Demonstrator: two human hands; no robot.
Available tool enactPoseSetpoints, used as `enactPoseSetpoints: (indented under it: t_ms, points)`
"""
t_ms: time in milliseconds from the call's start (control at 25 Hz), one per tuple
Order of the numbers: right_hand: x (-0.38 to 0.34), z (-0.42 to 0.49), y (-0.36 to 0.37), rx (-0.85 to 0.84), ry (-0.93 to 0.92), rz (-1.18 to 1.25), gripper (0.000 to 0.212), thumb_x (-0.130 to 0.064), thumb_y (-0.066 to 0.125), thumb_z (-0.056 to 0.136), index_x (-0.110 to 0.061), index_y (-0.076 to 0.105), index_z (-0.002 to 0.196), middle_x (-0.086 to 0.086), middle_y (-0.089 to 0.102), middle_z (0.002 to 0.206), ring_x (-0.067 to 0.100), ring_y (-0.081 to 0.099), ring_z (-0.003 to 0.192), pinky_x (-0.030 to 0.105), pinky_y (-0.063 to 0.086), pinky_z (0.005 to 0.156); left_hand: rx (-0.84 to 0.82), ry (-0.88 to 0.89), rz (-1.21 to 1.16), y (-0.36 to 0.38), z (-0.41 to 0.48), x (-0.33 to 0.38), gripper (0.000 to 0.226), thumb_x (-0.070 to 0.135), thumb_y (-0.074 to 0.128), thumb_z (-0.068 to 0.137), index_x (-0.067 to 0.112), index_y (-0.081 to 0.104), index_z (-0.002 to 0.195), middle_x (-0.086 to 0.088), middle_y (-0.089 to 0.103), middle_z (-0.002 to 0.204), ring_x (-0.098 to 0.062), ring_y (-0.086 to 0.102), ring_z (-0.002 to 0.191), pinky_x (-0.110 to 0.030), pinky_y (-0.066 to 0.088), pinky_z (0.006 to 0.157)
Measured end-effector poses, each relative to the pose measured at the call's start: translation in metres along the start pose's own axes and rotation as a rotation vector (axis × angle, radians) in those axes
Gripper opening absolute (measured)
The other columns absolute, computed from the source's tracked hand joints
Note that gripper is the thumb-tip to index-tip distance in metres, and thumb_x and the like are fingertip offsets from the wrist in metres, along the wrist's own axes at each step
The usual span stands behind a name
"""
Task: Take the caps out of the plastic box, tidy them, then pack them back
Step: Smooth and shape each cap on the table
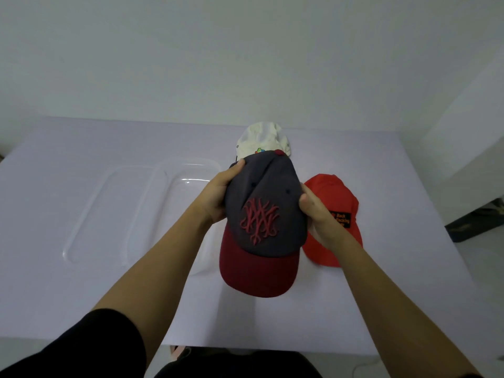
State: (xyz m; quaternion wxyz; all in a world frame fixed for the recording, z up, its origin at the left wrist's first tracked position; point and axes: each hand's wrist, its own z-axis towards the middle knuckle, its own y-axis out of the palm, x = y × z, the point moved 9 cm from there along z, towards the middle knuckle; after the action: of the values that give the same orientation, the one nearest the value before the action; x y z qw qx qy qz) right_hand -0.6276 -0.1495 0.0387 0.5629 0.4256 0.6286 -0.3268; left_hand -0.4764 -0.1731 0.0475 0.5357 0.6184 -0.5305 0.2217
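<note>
Grey cap [261, 203] with maroon brim, held in the air over the table [81, 296]

Left hand [218, 195] and right hand [313, 211] clasp the crown's two sides, fingers closed on the fabric; long axis runs from the brim, nearest the person, away to the crown button. Clear plastic box [188, 173] just left, nearer the left hand, lid [95, 214] beyond it; red cap [332, 211] lies right, white cap [261, 137] behind

Black sleeve [103, 336], bare forearms.
</note>
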Motion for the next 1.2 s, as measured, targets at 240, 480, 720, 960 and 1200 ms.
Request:
enactPoseSetpoints:
  t_ms: [240, 480, 720, 960, 1200]
  points:
    - [0.009, 0.023, 0.001, -0.116, 0.081, 0.145, 0.075, -0.042, 0.088, 0.047, -0.013, 0.061, 0.111, 0.000, 0.073, 0.103, 0.017, 0.067, 0.097, 0.026, 0.055, 0.080, -0.026, 0.000, 0.255, -0.016, 0.005, -0.005, 0.050, 0.048, 0.041, 0.094, 0.017, 0.053, 0.131, -0.005, 0.061, 0.130, -0.021, 0.057, 0.120, -0.035, 0.046, 0.100]
    - [0.072, 0.043, -0.023, -0.082, 0.288, -0.192, 0.024, -0.033, 0.066, 0.083, -0.019, 0.068, 0.103, 0.007, 0.072, 0.106, 0.027, 0.066, 0.101, 0.051, 0.047, 0.097, 0.091, -0.089, 0.738, -0.051, 0.024, -0.022, 0.028, 0.032, 0.052, 0.094, 0.010, 0.068, 0.098, -0.002, 0.067, 0.087, -0.015, 0.060, 0.079, -0.023, 0.048, 0.069]
    - [0.115, 0.062, -0.037, 0.029, 0.443, -0.393, 0.034, -0.032, 0.059, 0.089, -0.013, 0.056, 0.117, 0.009, 0.062, 0.121, 0.020, 0.060, 0.106, 0.032, 0.049, 0.091, 0.302, -0.207, 1.186, -0.071, 0.059, -0.062, 0.038, 0.027, 0.033, 0.100, -0.002, 0.058, 0.096, -0.022, 0.062, 0.107, -0.030, 0.053, 0.092, -0.033, 0.038, 0.077]
    - [0.099, 0.052, -0.045, 0.349, 0.173, -0.700, 0.051, -0.014, 0.052, 0.092, -0.004, 0.034, 0.139, 0.017, 0.040, 0.142, 0.027, 0.038, 0.132, 0.030, 0.027, 0.108, 0.498, -0.054, 1.116, -0.077, 0.060, -0.058, 0.043, 0.015, 0.034, 0.099, -0.001, 0.034, 0.139, -0.022, 0.043, 0.141, -0.033, 0.042, 0.129, -0.033, 0.031, 0.105]
    - [0.148, -0.020, -0.009, 0.001, 0.214, -0.804, 0.098, 0.017, 0.049, 0.067, -0.013, 0.002, 0.149, 0.000, -0.007, 0.158, 0.015, -0.001, 0.145, 0.026, 0.029, 0.111, 0.351, 0.150, 1.042, -0.035, -0.027, -0.123, 0.078, -0.006, 0.049, 0.080, 0.003, 0.011, 0.148, -0.018, 0.016, 0.156, -0.029, 0.017, 0.144, -0.031, 0.018, 0.116]
